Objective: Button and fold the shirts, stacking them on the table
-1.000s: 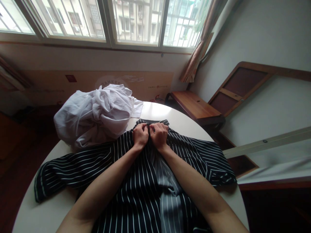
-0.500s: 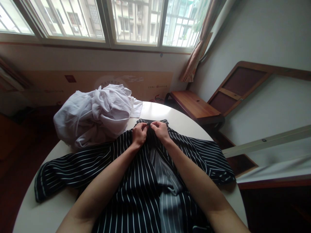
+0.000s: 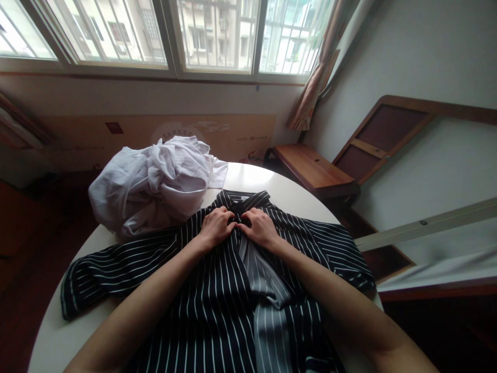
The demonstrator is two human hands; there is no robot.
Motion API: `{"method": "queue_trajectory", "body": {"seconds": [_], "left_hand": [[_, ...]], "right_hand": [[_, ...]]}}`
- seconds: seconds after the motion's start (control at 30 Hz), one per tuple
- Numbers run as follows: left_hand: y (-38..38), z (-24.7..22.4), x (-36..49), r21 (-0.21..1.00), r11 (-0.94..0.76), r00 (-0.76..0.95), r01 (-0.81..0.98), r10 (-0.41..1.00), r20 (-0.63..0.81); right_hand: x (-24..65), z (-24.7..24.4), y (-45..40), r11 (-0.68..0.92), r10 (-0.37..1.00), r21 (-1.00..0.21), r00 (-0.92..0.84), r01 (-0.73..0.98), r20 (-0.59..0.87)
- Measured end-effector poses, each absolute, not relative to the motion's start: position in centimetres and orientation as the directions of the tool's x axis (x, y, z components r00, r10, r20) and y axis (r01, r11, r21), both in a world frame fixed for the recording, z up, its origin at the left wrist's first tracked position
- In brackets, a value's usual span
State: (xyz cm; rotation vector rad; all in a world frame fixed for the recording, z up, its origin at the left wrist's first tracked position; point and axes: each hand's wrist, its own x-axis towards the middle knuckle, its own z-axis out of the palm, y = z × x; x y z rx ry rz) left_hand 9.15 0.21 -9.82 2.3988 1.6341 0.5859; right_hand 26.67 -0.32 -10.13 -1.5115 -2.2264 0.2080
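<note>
A black shirt with white stripes (image 3: 217, 311) lies front up, its sleeves spread to both sides and its collar (image 3: 258, 198) at the far end. Just below the collar, my left hand (image 3: 218, 226) has bent fingers on the front edge of the cloth. Opposite it, my right hand (image 3: 259, 227) grips the other front edge in the same way. Both thumbs point inward and nearly meet. Lower down, the front falls apart and its grey inner side (image 3: 267, 290) shows. My fingers hide the cloth between them.
A heap of crumpled white cloth (image 3: 151, 186) sits at the far left of the round white table (image 3: 252, 176). Beyond the table at the right stands a wooden bench (image 3: 310, 166). Barred windows (image 3: 217, 36) and a curtain (image 3: 310, 98) are at the back.
Both hands have come down from the collar towards me, and their pinch at the collar's front has loosened. The collar now shows, its two sides lying together at the neck.
</note>
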Motion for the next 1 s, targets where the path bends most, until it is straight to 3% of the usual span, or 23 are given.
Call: {"method": "queue_trajectory", "body": {"seconds": [0.13, 0.23, 0.37, 0.5, 0.63, 0.77, 0.87, 1.0], "left_hand": [[-0.6, -10.8, 8.9, 0.224, -0.429, 0.383, 0.875, 0.897, 0.221], [-1.2, -11.4, 8.5, 0.175, -0.422, 0.382, 0.889, 0.897, 0.222], [-1.6, -11.8, 7.9, 0.195, -0.386, 0.363, 0.901, 0.92, 0.146], [-1.4, -11.5, 7.5, 0.216, -0.375, 0.37, 0.901, 0.927, 0.065], [-1.9, -10.2, 7.7, 0.251, -0.417, 0.399, 0.873, 0.909, 0.122], [-3.4, -8.7, 8.7, 0.279, -0.454, 0.418, 0.846, 0.89, 0.18], [-4.4, -8.5, 9.7, 0.317, -0.475, 0.445, 0.821, 0.88, 0.167], [-5.0, -9.2, 10.6, 0.338, -0.432, 0.397, 0.836, 0.902, 0.173]], "right_hand": [[26.5, -10.4, -1.7, 0.428, 0.89, -0.218, -0.367, 0.877, 0.271], [27.0, -10.3, -2.0, 0.442, 0.884, -0.227, -0.379, 0.868, 0.272], [28.3, -10.3, -1.5, 0.326, 0.941, -0.515, -0.219, 0.793, 0.259], [29.5, -10.3, -0.5, 0.185, 0.983, -0.849, -0.09, 0.494, 0.162], [29.8, -10.2, -0.3, 0.073, 0.995, -0.958, -0.081, 0.279, 0.052], [29.6, -9.5, -1.2, 0.158, 0.987, -0.874, -0.1, 0.46, 0.126], [29.3, -9.1, -2.5, 0.229, 0.971, -0.707, -0.109, 0.669, 0.211], [28.6, -9.0, -4.9, 0.3, 0.953, -0.508, -0.229, 0.807, 0.2]]}}
